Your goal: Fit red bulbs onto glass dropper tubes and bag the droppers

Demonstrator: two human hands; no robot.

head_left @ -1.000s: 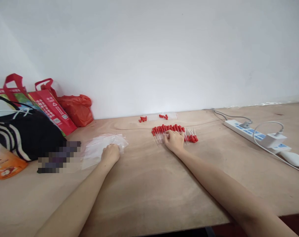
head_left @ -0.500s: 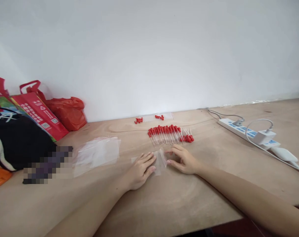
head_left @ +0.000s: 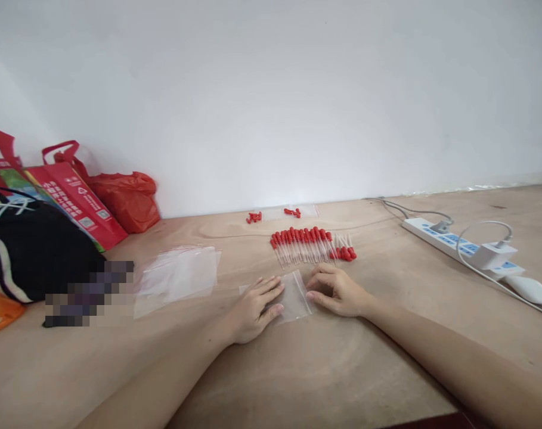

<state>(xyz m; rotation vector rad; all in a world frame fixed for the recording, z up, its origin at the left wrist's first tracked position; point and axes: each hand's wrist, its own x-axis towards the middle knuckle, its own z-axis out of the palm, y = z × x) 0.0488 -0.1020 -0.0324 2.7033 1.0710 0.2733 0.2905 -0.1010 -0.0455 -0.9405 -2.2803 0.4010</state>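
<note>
The zip-lock bag [head_left: 294, 299] in front of me is clear, thin and small, lying on the table [head_left: 262, 381] just on my side of the row of red-bulbed droppers [head_left: 302, 245]. Its plastic is smooth and faintly milky, with the mouth towards my right and a pale strip along that edge; I see nothing inside the part that shows. The droppers have slim, see-through, tapering tubes and rounded, matt red bulbs, most with the bulb pointing away from me; a few at the right end lie the other way round. To my left, a loose stack of flat zip-lock bags [head_left: 179, 277] shows thin red lines along its far edges. The tabletop is light brown wood with soft, wavy grain.

My left hand [head_left: 255, 313] lies flat over the bag's left part, palm down, fingers together and stretched out, thumb apart. My right hand [head_left: 337, 292] rests by the mouth, fingers curled, thumb and forefinger close together; I cannot tell whether they pinch the edge.
</note>
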